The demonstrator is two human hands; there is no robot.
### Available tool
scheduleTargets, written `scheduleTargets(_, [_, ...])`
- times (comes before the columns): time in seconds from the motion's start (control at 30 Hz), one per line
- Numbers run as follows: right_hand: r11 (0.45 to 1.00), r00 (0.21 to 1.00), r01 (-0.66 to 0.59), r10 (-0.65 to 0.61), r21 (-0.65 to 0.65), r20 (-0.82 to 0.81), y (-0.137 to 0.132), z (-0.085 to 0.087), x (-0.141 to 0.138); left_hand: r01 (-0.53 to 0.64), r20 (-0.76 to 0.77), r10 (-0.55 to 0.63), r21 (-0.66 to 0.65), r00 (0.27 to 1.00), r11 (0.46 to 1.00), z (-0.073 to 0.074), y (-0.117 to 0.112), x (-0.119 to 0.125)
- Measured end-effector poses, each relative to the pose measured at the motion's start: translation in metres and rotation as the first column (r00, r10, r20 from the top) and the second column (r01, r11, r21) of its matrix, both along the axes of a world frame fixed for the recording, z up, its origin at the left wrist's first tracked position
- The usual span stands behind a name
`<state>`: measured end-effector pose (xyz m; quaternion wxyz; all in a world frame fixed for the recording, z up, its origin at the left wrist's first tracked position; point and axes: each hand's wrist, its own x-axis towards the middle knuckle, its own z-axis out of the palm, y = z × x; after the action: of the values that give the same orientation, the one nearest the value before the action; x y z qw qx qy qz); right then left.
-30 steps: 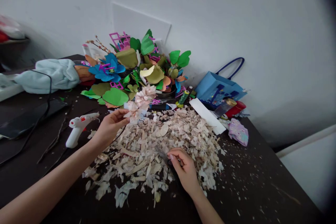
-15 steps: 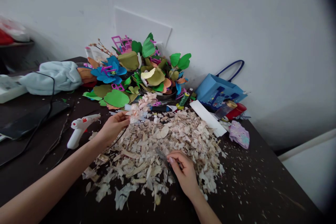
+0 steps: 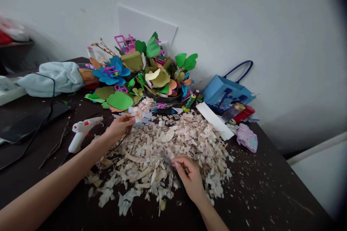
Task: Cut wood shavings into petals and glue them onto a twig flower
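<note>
My left hand [image 3: 121, 127] is closed in a pinch on a dark stem with pale pink flowers [image 3: 142, 109], held over the far left side of the heap. A thin length of the stem shows below the fingers. My right hand [image 3: 190, 176] is closed around a slim dark object [image 3: 166, 158] with a greyish end, low at the near right of the heap; its exact kind is unclear. Beneath both hands lies a wide heap of pale, dry petal-like scraps [image 3: 187, 133].
A white glue gun [image 3: 78, 136] and a bare twig [image 3: 57, 146] lie left. Behind stand colourful craft flowers [image 3: 119, 100], with a green thread spool [image 3: 189, 103] beside them. On the right are a white strip [image 3: 215, 121], a blue bag [image 3: 226, 90] and a jar [image 3: 233, 112].
My left hand has shifted slightly, and the pink flower stem has turned, its blossoms now lower and closer together. My right hand stays in place.
</note>
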<state>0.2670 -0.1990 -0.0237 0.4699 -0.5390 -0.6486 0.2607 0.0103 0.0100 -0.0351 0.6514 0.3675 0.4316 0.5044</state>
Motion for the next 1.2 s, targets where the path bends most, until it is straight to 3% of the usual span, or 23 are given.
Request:
scheduleTargets(0.47, [1.0, 0.999, 0.017, -0.017, 0.021, 0.03, 0.0, 0.003, 0.001, 0.032, -0.135, -0.031, 0.011, 0.99, 0.999, 0.004, 0.002, 0.0])
scheduleTargets(0.83, [1.0, 0.999, 0.019, -0.019, 0.002, 0.025, -0.001, 0.004, 0.003, 0.076, -0.355, -0.014, 0.161, 0.935, 0.984, 0.005, -0.003, 0.0])
scheduleTargets(1.07, [1.0, 0.999, 0.024, -0.024, 0.008, 0.03, -0.001, 0.005, 0.004, 0.173, -0.555, 0.023, 0.298, 0.831, 0.939, 0.02, -0.019, -0.002])
scheduleTargets(1.2, [1.0, 0.999, 0.029, -0.029, 0.011, 0.041, -0.001, 0.006, 0.004, 0.289, -0.72, 0.069, 0.363, 0.691, 0.886, 0.021, -0.027, 0.0])
